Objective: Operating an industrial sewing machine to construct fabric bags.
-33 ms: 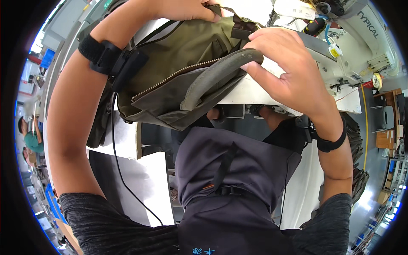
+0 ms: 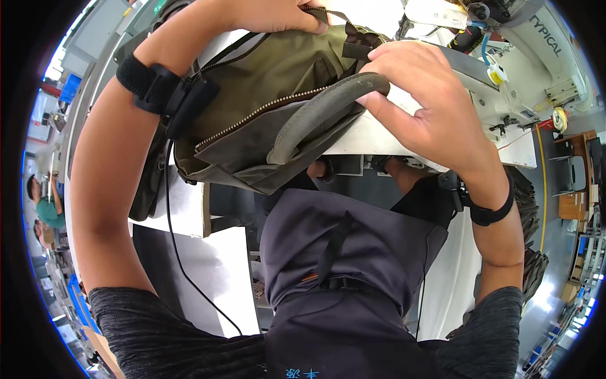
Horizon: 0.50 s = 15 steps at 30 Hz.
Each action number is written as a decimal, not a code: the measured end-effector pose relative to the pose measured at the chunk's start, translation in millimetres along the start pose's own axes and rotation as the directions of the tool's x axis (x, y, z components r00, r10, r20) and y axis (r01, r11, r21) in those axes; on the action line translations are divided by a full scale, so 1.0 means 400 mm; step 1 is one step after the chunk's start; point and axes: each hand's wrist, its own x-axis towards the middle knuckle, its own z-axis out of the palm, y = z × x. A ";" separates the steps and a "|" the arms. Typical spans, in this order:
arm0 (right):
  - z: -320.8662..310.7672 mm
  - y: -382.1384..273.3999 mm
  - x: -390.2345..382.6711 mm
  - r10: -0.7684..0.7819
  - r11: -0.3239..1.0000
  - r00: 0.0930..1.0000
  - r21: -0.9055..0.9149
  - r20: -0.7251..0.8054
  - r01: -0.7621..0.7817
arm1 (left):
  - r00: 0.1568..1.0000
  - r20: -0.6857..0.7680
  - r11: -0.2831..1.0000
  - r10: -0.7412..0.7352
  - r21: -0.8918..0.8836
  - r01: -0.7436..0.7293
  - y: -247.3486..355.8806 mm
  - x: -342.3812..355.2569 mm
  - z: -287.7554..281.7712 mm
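Observation:
An olive-green bag (image 2: 265,72) lies tilted over the near edge of the white worktable, its zipped mouth gaping so that the lining shows. A brass-toothed zipper (image 2: 259,112) runs along its near rim, and a padded, curved handle (image 2: 315,117) arches over the near side. At the far rim my left hand (image 2: 274,14) is closed, thumb pressed on the zipper edge; its fingers are partly cut off by the picture's top. My right hand (image 2: 420,95) is closed on the bag's right end, thumb beside the handle's bend and fingertips curled over the rim, partly hidden.
An industrial sewing machine (image 2: 549,63) stands at the upper right on the white tabletop (image 2: 372,136). A black cable (image 2: 173,234) hangs from my left wrist strap. Dark folded pieces (image 2: 533,271) are stacked at the right. Another person (image 2: 49,208) sits far left.

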 end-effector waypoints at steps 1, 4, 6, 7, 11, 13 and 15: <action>0.001 0.000 0.000 -0.001 1.000 1.000 -0.004 0.007 0.001 | 1.000 0.001 1.000 0.002 0.001 -0.002 -0.004 0.000 0.008; -0.002 -0.001 -0.006 -0.005 1.000 1.000 -0.006 0.016 0.005 | 0.987 -0.123 0.991 0.104 0.098 -0.092 0.009 -0.009 0.018; -0.003 0.000 -0.012 -0.003 1.000 1.000 -0.013 0.013 0.003 | 0.984 -0.149 0.986 0.097 0.147 -0.075 0.040 -0.021 0.015; -0.003 0.003 -0.018 -0.010 1.000 1.000 -0.002 -0.003 0.010 | 0.980 -0.175 0.979 0.096 0.193 -0.061 0.063 -0.024 0.010; -0.027 -0.006 -0.034 -0.007 1.000 0.998 0.028 -0.070 0.009 | 0.935 -0.305 0.967 0.180 0.226 -0.113 0.022 0.027 0.058; 0.030 -0.007 -0.037 -0.009 0.997 0.978 0.078 -0.208 0.026 | 0.926 -0.348 0.978 0.149 0.192 -0.085 -0.017 0.004 0.091; 0.055 0.001 -0.049 0.039 0.999 0.996 0.008 -0.077 -0.039 | 0.945 -0.270 0.982 0.183 0.088 -0.165 -0.022 0.015 0.099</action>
